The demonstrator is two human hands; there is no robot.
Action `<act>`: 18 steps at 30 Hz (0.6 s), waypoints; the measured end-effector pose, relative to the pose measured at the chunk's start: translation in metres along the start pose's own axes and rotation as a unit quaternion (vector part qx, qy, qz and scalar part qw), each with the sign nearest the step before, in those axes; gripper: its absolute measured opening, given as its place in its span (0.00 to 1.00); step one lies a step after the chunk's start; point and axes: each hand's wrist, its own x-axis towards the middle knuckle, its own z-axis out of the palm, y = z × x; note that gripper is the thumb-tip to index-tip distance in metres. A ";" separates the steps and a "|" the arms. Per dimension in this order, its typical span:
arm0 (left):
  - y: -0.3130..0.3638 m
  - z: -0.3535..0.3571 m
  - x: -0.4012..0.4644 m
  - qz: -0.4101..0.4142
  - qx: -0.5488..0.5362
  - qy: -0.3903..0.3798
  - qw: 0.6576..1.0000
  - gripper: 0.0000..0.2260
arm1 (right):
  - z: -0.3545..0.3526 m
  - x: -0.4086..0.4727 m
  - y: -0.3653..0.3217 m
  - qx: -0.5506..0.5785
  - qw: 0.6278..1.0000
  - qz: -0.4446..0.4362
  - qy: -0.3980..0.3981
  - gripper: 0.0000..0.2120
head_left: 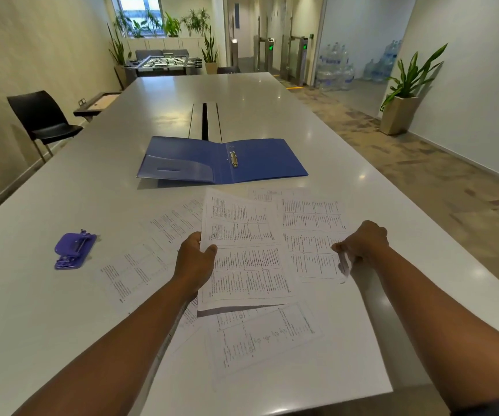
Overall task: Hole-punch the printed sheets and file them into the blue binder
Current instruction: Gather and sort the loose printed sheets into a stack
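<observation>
Several printed sheets lie scattered on the white table (62, 181) in front of me. My left hand (195, 259) grips the left edge of one printed sheet (245, 250), lifted slightly above the others. My right hand (362, 243) pinches the right edge of another sheet (311, 235) lying flat, its corner curling up under the fingers. The blue binder (224, 160) lies open beyond the sheets, its metal rings (233, 159) in the middle. A purple hole punch (74, 249) sits to the left of the papers.
A black chair (42, 121) stands left of the table. A cable slot (205, 121) runs along the table's middle behind the binder. A potted plant (404, 94) stands on the floor at the right. The table's right edge runs close to my right forearm.
</observation>
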 end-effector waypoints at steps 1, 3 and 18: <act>-0.001 0.000 0.000 0.000 0.001 0.000 1.000 0.12 | 0.000 0.002 0.002 0.005 1.000 -0.003 0.002 0.30; -0.001 0.000 0.000 0.003 0.003 -0.001 1.000 0.12 | -0.001 0.002 0.005 0.005 1.000 -0.013 0.005 0.27; -0.002 0.000 -0.002 -0.007 -0.013 0.004 1.000 0.12 | -0.014 0.009 0.017 -0.054 0.998 -0.026 -0.031 0.15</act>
